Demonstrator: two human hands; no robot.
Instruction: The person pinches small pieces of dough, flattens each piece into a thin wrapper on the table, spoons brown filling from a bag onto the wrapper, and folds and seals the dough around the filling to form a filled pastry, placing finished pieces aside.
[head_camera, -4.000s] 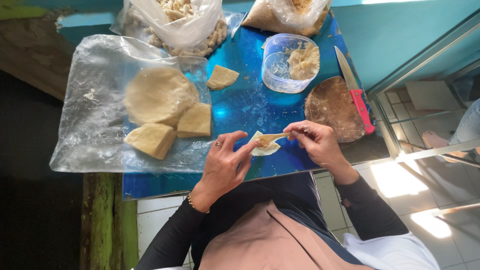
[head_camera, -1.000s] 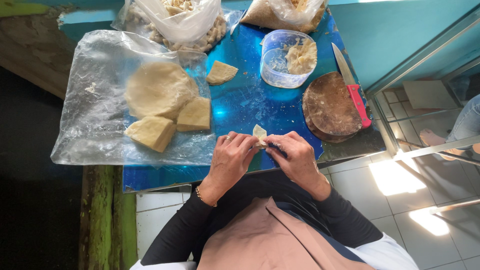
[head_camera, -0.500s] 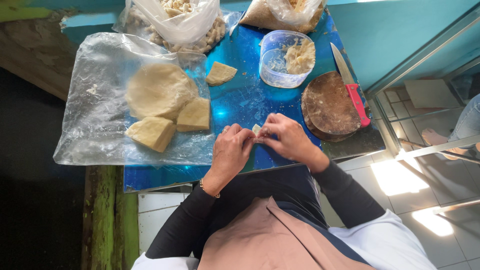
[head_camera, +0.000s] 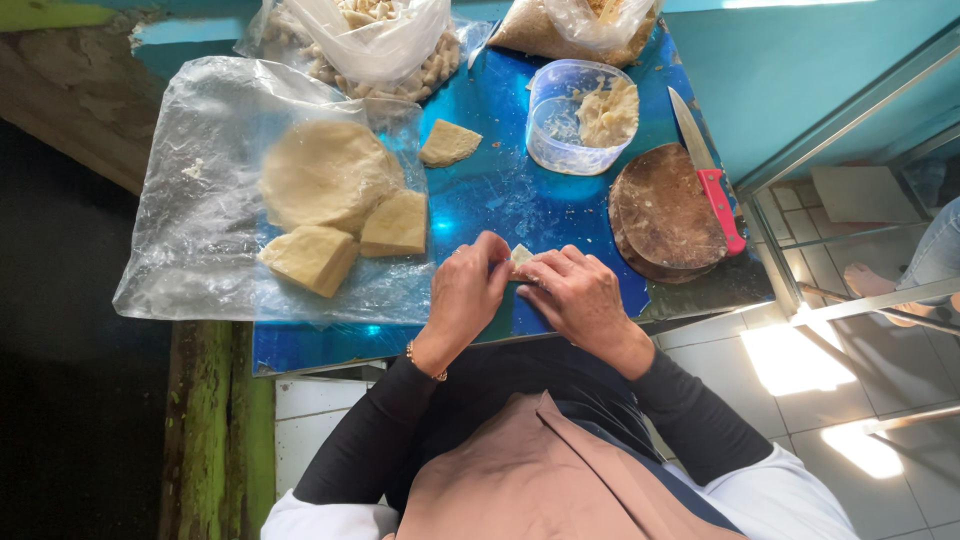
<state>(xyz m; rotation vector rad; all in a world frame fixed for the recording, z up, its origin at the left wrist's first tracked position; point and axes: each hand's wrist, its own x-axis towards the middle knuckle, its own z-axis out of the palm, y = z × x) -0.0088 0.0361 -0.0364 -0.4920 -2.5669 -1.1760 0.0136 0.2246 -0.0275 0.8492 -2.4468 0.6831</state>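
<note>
A small pale dough wrapper (head_camera: 520, 254) is pinched between both my hands over the near edge of the blue table (head_camera: 500, 190). My left hand (head_camera: 465, 293) closes its fingertips on the wrapper's left side. My right hand (head_camera: 578, 295) covers its right side, fingers bent over it. Only a corner of the wrapper shows above my fingers. A clear plastic tub of pale filling (head_camera: 583, 115) stands beyond my hands.
A clear plastic sheet (head_camera: 190, 230) at left holds a round stack of wrappers (head_camera: 325, 175) and two cut wedges (head_camera: 350, 245). One loose wrapper (head_camera: 448, 143) lies mid-table. A round wooden board (head_camera: 665, 215) with a red-handled knife (head_camera: 710, 180) sits right. Bags of food (head_camera: 370, 40) line the far edge.
The wrapper was held open with filling on it; my hands have come together and folded it shut, hiding most of it. The other items have not moved.
</note>
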